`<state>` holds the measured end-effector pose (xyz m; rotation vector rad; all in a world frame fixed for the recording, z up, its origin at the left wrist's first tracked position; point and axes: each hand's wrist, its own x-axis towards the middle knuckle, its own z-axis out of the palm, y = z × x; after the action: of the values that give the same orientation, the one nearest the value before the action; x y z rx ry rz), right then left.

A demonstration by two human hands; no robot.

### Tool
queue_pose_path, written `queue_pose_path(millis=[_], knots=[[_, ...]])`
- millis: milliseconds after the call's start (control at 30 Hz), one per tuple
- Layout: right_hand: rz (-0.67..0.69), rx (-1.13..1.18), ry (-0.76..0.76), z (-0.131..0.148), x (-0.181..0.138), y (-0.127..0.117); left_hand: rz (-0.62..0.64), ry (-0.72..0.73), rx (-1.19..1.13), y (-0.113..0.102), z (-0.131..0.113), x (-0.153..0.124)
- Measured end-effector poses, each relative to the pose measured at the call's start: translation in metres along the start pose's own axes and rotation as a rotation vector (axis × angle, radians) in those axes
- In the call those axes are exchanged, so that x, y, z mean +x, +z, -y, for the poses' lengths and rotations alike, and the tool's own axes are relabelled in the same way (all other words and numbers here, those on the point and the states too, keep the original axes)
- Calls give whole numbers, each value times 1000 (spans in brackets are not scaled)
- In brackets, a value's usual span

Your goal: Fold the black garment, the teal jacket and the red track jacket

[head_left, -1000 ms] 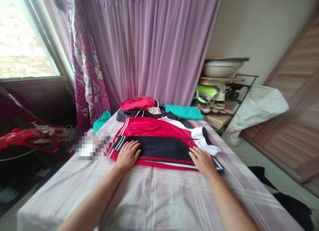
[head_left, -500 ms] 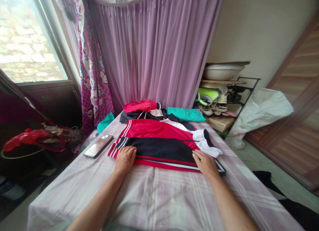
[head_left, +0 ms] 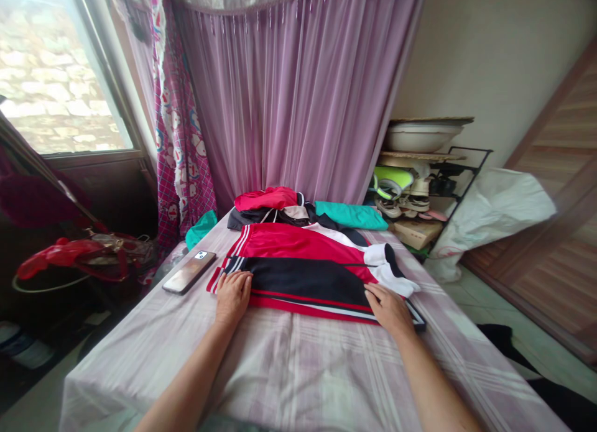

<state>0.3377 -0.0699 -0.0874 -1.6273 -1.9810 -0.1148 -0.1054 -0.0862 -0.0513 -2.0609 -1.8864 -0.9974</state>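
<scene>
A red, black and white sports jacket lies spread flat across the table, its striped hem at the left. A long black part with red and white edging is laid over its near side. My left hand rests on the left end of this black part, fingers lying flat near the striped band. On the right end lies my right hand, fingers stretched over the cloth by the white-and-black trim. White pieces with black edges stick out just beyond my right hand.
A phone lies left of the jacket. Behind it are a red and dark clothes pile and a folded teal cloth. A checked cloth covers the table. A shoe rack and white sack stand at the right.
The whole view has shifted slightly, so everything sits a little further right. Both hands stay at about the same places on the jacket.
</scene>
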Motion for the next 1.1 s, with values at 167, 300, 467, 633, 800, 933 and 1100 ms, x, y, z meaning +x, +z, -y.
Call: queue_pose_path(millis=[167, 300, 467, 633, 800, 933, 1100], knots=[[-52, -4, 15, 4, -1, 2, -8, 10, -11, 3, 2, 0], [-83, 17, 8, 3, 0, 5, -40, -4, -14, 8, 4, 0], [-112, 15, 2, 1, -1, 8, -28, -2, -11, 11, 6, 0], [-112, 0, 2, 2, -2, 7, -21, -1, -15, 9, 6, 1], [-108, -6, 12, 3, -2, 6, -8, -2, -12, 8, 4, 1], [-104, 0, 7, 3, -2, 5, -13, -1, -12, 8, 4, 1], [-101, -5, 6, 3, -2, 4, -25, 6, -15, 11, 5, 1]])
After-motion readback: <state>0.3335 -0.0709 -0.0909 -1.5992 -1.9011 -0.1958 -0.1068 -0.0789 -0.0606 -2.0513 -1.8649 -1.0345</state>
